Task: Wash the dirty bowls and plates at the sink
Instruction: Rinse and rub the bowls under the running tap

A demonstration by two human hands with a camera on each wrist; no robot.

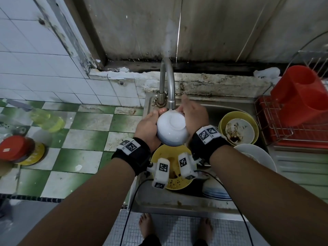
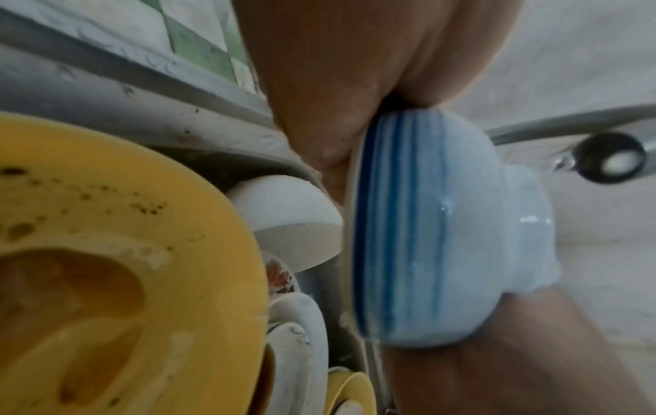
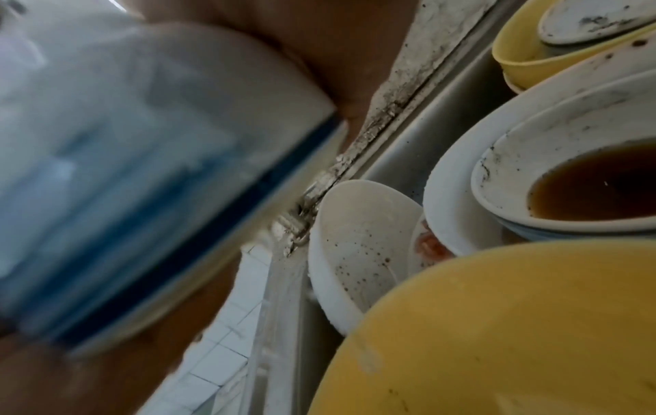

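Bowl sits upside down under the tap, with the left hand and right hand both curled tight on it. It is wet — it could slip and smash on the yellow plate in the sink below.

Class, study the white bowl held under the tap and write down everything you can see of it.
The white bowl looks like glazed ceramic, glossy and wet. It is turned upside down and tilted, its round foot ring facing up toward the head camera. Blue bands circle the outside near the rim, as the left wrist view shows. It hangs above the sink, right under the spout of the tap. The left hand and right hand hold it from opposite sides. Its inside is hidden.
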